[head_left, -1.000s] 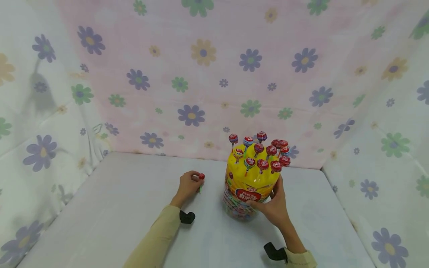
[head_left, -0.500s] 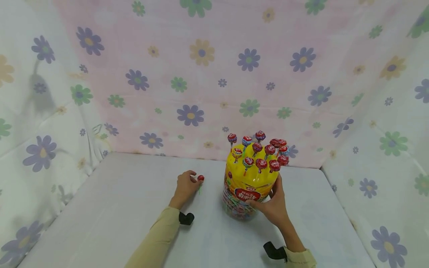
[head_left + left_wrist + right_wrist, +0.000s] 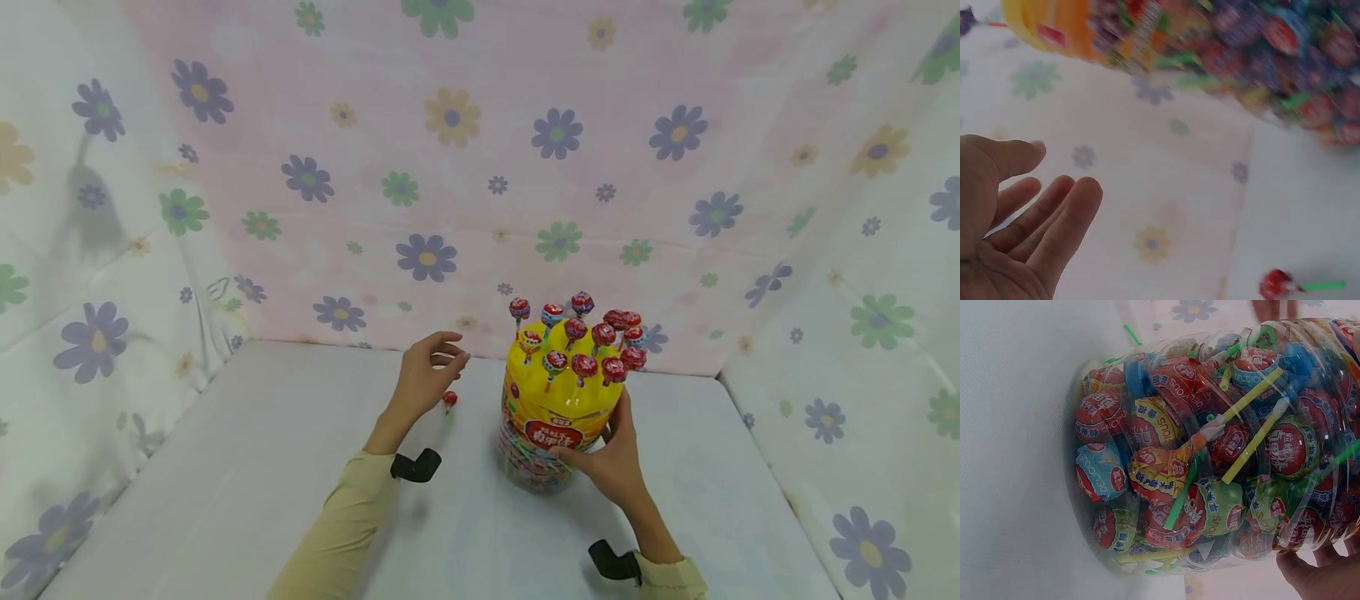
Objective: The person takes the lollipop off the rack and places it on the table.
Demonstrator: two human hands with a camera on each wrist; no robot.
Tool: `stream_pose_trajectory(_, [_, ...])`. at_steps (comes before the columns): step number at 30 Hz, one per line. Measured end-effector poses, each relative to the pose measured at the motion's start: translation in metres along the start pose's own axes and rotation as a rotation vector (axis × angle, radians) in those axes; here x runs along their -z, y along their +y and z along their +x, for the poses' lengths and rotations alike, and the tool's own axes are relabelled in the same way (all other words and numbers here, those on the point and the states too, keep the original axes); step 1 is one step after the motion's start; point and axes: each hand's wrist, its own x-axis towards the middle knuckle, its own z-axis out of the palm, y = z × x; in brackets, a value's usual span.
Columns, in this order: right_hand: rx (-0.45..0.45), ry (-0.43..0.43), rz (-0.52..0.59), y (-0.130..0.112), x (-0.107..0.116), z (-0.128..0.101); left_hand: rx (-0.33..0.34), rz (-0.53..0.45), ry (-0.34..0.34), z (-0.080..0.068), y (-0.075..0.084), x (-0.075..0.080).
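Note:
A clear lollipop jar [image 3: 551, 433] with a yellow lid [image 3: 562, 379] stands on the table, several red lollipops stuck upright in the lid. My right hand [image 3: 611, 458] grips the jar's right side low down. The right wrist view shows the jar [image 3: 1210, 456] packed with wrapped lollipops. My left hand [image 3: 429, 375] hovers above the table left of the jar, fingers relaxed and holding nothing; the left wrist view shows its bare palm [image 3: 1016, 231]. A single red lollipop [image 3: 449, 400] with a green stick lies on the table just below that hand, seen too in the left wrist view [image 3: 1279, 284].
The white table [image 3: 247, 467] is walled on three sides by flowered cloth [image 3: 450, 167]. Black wrist straps sit on both forearms [image 3: 416, 465].
My left hand let go of the single red lollipop, which now lies on the table, and rose up and slightly right with fingers spread. The right hand stayed on the jar.

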Motion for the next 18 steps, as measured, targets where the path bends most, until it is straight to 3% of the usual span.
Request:
stream_pose_trajectory(6, [-0.002, 0.001, 0.002, -0.002, 0.000, 0.001, -0.066, -0.097, -0.032, 0.003, 0.031, 0.000])
stream_pose_trajectory(13, [-0.010, -0.003, 0.002, -0.001, 0.000, 0.001, -0.096, -0.153, 0.012, 0.004, 0.060, -0.004])
stream_pose_trajectory(18, [-0.011, -0.003, 0.008, -0.002, 0.000, 0.001, -0.154, -0.214, 0.019, 0.005, 0.075, -0.009])
